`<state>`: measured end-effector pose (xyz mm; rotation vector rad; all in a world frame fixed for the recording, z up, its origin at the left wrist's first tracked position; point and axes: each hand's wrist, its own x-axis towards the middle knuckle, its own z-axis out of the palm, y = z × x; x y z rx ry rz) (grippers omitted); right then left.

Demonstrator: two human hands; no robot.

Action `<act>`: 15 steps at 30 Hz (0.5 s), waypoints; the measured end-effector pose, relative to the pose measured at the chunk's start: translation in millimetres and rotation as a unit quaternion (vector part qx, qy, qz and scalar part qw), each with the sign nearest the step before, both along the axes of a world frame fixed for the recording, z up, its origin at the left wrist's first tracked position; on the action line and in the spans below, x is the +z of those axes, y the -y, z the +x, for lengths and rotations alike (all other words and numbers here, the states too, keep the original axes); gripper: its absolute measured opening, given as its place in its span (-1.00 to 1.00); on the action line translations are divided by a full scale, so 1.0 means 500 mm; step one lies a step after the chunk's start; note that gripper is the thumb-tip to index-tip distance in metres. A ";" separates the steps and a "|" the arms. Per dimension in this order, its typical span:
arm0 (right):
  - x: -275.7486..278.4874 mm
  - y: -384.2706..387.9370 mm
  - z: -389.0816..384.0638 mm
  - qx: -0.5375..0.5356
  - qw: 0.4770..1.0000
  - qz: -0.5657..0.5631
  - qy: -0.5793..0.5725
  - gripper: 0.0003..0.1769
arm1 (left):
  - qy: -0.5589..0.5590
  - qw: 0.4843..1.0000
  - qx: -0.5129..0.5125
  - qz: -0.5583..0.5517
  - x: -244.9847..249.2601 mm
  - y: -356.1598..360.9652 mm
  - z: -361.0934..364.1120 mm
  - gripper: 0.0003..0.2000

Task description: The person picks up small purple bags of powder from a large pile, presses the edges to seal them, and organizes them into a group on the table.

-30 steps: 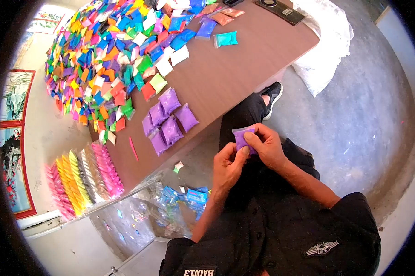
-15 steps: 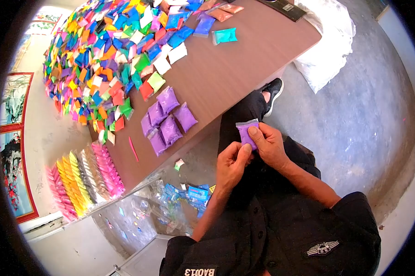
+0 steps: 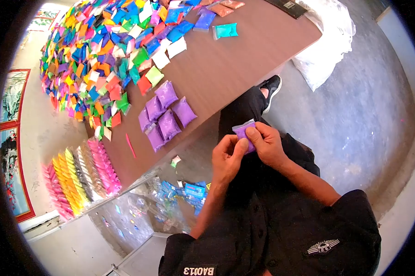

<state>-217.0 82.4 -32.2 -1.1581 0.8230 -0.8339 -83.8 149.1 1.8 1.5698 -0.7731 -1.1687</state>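
Observation:
A small clear bag of purple material (image 3: 245,132) is held over my lap, its flat top edge pointing away from me. My left hand (image 3: 227,156) pinches its lower left side with thumb and fingers. My right hand (image 3: 266,143) grips its right side, thumb on the front. To the left, on the brown table (image 3: 244,55), lies a group of several filled purple bags (image 3: 169,125) close to the near edge.
A big heap of coloured packets (image 3: 97,60) covers the table's far left. Rows of twisted packets (image 3: 78,177) stand at its left end, near a pink stick (image 3: 130,146). A teal packet (image 3: 225,31) lies farther back. Blue packaging (image 3: 189,193) lies below; a white sack (image 3: 320,55) is beyond.
Both hands and the purple bag have shifted slightly left. My left hand's fingers have moved a little on the bag. The whole view has shifted slightly.

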 end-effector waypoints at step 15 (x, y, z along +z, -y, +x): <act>-0.002 -0.002 0.001 0.022 0.999 0.003 0.028 -0.80 | 0.035 0.999 0.009 -0.010 0.008 -0.017 -0.002 -0.81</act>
